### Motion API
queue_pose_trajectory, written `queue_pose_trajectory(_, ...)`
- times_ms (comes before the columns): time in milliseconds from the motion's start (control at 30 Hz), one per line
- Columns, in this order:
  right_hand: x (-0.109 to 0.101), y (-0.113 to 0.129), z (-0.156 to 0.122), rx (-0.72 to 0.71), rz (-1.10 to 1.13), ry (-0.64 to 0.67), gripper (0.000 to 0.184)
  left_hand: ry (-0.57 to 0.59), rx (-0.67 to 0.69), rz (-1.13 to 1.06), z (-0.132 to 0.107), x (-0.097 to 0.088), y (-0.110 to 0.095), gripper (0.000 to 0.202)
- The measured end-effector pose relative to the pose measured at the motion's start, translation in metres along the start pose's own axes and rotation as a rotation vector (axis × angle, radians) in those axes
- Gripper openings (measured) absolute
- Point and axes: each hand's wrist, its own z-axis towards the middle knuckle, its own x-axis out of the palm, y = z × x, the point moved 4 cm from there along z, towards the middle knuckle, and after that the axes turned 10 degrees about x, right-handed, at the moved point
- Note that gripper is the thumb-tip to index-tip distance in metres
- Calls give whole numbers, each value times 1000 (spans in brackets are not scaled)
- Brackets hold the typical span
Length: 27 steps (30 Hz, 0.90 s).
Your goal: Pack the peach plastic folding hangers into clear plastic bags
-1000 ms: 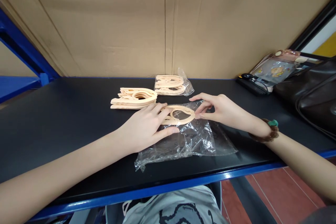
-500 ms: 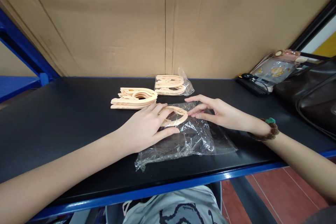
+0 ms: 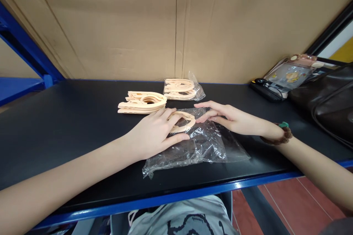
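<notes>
My left hand lies flat on a peach plastic folding hanger, fingers over its left end and thumb below it. The hanger rests on a crumpled clear plastic bag on the black table. My right hand, with a bead bracelet on the wrist, has its fingers spread, and the fingertips touch the hanger's right end and the bag's top edge. A loose stack of the same hangers sits just beyond my left hand. A sealed bag of hangers lies farther back.
A cardboard wall stands behind the table. At the right are a dark leather bag, a clear pouch and a black device. A blue edge runs along the table's front, and blue shelf posts stand at the left.
The hanger has slid left, out over the bag's mouth and under my left hand. My right hand's fingers followed it left and flattened onto the bag.
</notes>
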Motion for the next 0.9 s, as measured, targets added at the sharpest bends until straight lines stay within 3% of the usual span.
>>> queue_pose_trajectory(167, 4, 3, 0, -7, -32, 39, 56, 21, -11, 5, 0, 1, 2, 62)
queue_pose_trajectory(233, 2, 2, 0, 7, -36, -8, 57, 30, -4, 25, 1, 2, 2, 62)
queue_pose_trajectory(433, -27, 0, 1, 60, -135, -474, 40, 10, 31, 48, 1, 0, -2, 54)
queue_pose_trajectory(500, -34, 9, 6, 32, -181, -542, 31, 7, 53, 48, 1, -2, -5, 49)
queue_pose_trajectory(700, -20, 59, 57, -220, -415, -360, 34, 18, 24, 22, 1, -6, -5, 46)
queue_pose_trajectory(900, 13, 81, 129, -227, -497, -134, 61, -75, 26, -39, 3, -11, -4, 39)
